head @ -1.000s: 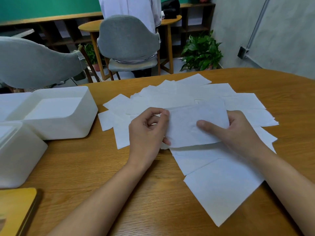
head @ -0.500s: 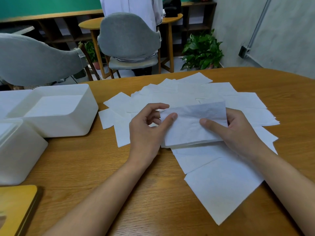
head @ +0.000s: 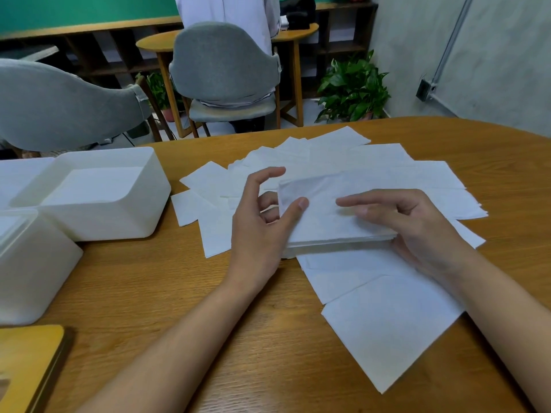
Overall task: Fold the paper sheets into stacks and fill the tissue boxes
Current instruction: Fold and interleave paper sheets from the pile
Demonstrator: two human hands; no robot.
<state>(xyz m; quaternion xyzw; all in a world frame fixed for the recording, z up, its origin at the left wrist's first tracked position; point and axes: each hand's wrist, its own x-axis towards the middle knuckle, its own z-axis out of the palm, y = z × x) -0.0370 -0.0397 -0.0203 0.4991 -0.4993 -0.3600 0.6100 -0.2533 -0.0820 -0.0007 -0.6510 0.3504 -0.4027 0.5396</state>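
where left hand (head: 257,231) pinches, stack (head: 326,223) edges align.

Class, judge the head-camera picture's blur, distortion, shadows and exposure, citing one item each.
Head view, blur: fingers of the right hand smear with motion, the folded stack edge is crisp. Head view, distortion: the wall pipe leans, a wide-lens effect. Head view, shadows: soft ones under the forearms on the table, so diffuse light. Head view, exposure: the white tissue box is nearly washed out.
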